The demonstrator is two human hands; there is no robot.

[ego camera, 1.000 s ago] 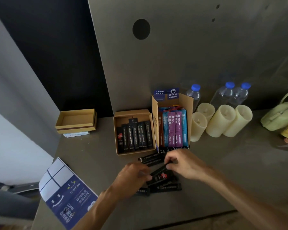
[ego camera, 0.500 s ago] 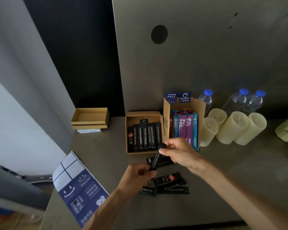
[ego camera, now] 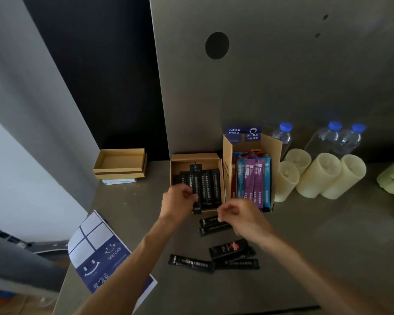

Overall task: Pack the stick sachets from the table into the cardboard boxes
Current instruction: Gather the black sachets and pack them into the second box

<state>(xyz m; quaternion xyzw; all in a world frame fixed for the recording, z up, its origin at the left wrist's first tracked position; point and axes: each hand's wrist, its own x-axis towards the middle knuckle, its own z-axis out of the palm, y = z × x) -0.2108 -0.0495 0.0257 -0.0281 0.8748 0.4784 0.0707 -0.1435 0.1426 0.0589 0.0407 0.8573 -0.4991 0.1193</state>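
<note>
Just at the front wall of the low cardboard box (ego camera: 192, 156), a black stick sachet (ego camera: 197, 204) is pinched in the person's left hand (ego camera: 179, 200), lying lengthwise alongside the row of black sachets (ego camera: 210, 187) already packed there. The right hand (ego camera: 239, 215) hovers beside it with fingers loosely curled, gripping nothing visible, above two loose sachets (ego camera: 214, 228) on the counter (ego camera: 305, 235). Three more sachets (ego camera: 191, 263) lie nearer the person. A taller cardboard box (ego camera: 228, 155) touching the first holds coloured sachets (ego camera: 251, 178) on end. Cream candles (ego camera: 316, 176) and water bottles (ego camera: 334, 137) stand to the right; an empty shallow box (ego camera: 120, 160) and a blue leaflet (ego camera: 100, 258) sit to the left.
</note>
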